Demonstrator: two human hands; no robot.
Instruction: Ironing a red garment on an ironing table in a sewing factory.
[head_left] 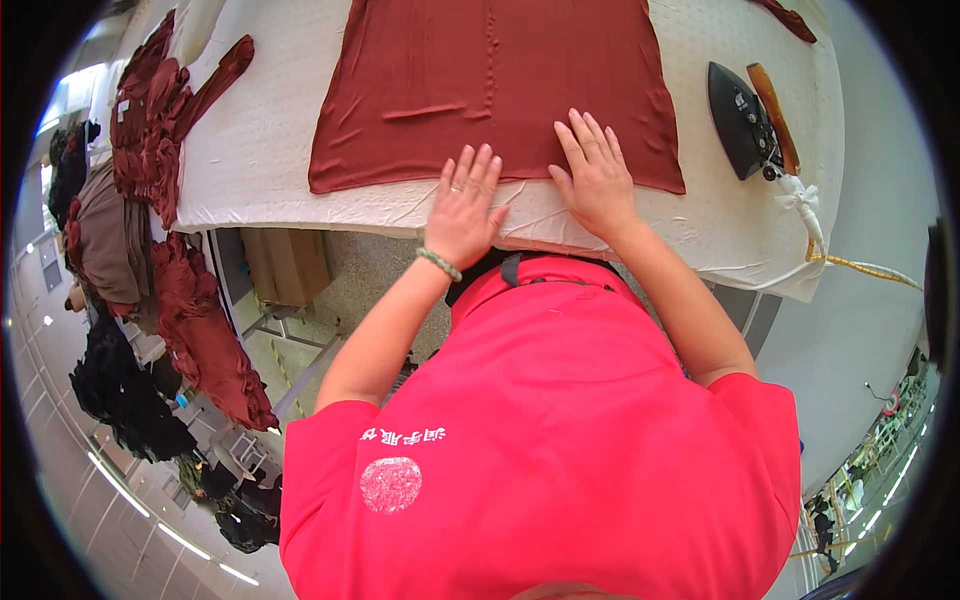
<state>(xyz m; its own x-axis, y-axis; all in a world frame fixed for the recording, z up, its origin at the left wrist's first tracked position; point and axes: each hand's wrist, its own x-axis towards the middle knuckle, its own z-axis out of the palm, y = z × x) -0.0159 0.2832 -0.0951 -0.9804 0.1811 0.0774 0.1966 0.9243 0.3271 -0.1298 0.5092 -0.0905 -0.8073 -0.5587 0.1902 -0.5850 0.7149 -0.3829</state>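
Note:
A dark red garment [415, 110] lies spread out on the white padded ironing table [250, 130], its near hem close to the table's front edge. A puckered line runs down its middle, with a few creases beside it. My left hand [465, 205] is open and flat, its fingertips at the hem; a braided bracelet circles the wrist. Further right, my right hand [593, 170] lies open, fingers stretched over the cloth near the hem. Neither hand holds anything.
To the right an iron [740, 120] with a wooden handle lies on the table, its cloth-wrapped hose [805, 215] trailing off the edge. More dark red garments [150, 120] are heaped at the left, some hanging down. A cardboard box [288, 265] stands under the table.

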